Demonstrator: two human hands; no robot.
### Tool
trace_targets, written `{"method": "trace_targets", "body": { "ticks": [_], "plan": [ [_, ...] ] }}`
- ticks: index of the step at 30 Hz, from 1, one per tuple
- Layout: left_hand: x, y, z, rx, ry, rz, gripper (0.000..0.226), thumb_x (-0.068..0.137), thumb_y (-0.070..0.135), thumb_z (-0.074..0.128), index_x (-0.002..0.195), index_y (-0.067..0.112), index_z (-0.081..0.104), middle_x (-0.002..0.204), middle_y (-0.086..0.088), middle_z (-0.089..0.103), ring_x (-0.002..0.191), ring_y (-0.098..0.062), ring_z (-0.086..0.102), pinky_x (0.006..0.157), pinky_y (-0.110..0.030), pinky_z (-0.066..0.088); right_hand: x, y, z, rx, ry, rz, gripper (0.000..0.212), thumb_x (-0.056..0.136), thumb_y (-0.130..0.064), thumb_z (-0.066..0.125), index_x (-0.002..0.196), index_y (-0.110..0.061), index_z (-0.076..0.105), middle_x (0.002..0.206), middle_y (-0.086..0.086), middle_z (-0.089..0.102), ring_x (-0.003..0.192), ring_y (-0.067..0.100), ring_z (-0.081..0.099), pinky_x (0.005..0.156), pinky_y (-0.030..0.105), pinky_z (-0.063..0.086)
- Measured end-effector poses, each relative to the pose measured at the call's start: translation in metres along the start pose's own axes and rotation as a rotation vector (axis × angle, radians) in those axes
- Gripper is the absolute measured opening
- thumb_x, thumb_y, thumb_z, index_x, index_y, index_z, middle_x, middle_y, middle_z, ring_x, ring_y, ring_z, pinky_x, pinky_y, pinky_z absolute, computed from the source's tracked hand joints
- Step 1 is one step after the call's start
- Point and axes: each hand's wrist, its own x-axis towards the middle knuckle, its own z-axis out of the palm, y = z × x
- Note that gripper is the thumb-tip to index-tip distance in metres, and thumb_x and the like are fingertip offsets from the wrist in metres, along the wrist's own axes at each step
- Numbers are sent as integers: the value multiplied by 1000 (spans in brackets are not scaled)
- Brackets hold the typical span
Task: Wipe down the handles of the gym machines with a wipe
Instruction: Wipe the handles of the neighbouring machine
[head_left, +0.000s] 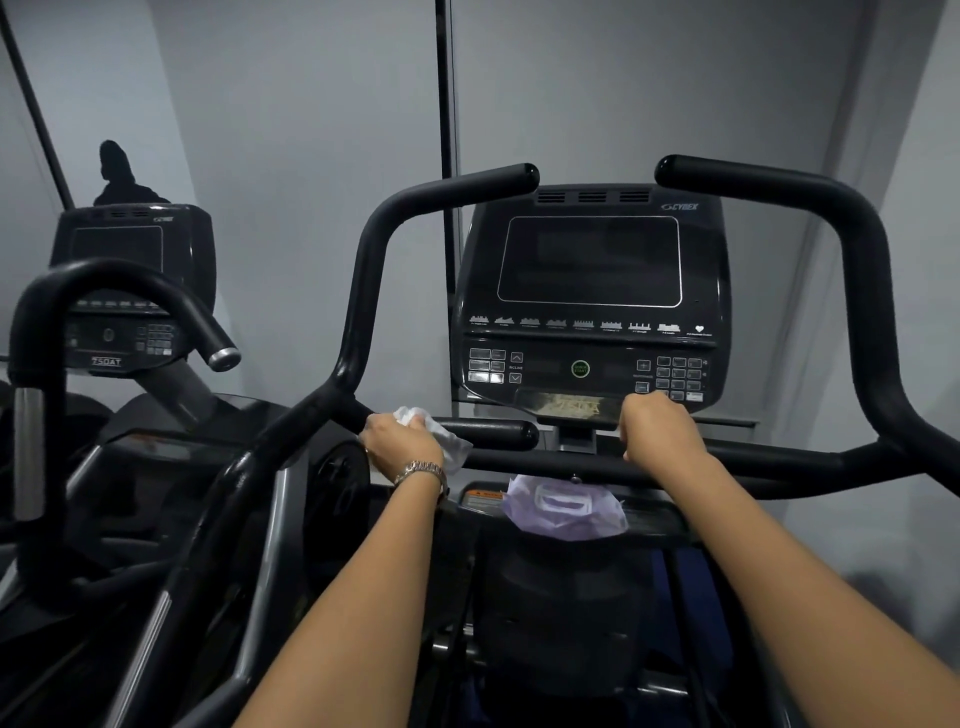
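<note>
I stand at a black cardio machine with a console (589, 291). My left hand (402, 441), with a watch on the wrist, is closed around a crumpled white wipe (441, 434) pressed on the short inner left handle (493, 434). My right hand (662, 431) grips the black crossbar (545, 462) just below the console. Two long curved handles rise on either side: the left handle (374, 270) and the right handle (862, 270). A purple pack of wipes (566, 509) lies on the ledge under the crossbar.
A second identical machine stands to the left, with its console (130, 280) and a curved handle with a silver end cap (130, 291). Grey walls and a vertical black strip (444, 88) lie behind. A dark figure (122, 176) shows beyond the left console.
</note>
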Motion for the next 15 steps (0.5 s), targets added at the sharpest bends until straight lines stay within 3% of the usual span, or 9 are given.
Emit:
{"method": "trace_targets", "body": {
  "ticks": [6,11,15],
  "plan": [
    [-34,-1,11,-317,-142,-401,67,81,36,71,128,-3,44,132,-20,52,118,-36,55,96,-42,46,1,-1,1,-20,-8,10,22,77,9,59,92,-6,64,93,15,64,86,35,64,74,38,55],
    [-58,-9,31,-490,-333,-507,73,74,48,73,124,0,48,123,-16,60,107,-33,61,92,-43,52,1,-2,0,-40,-7,16,20,78,7,61,92,-7,63,95,14,63,87,35,64,70,35,50],
    [-65,-11,42,-659,-549,-511,55,78,30,76,112,-7,55,109,-18,67,90,-25,68,78,-31,55,2,-4,1,-47,-9,19,19,79,7,61,92,-7,63,95,15,63,87,35,64,68,35,49]
  ]
}}
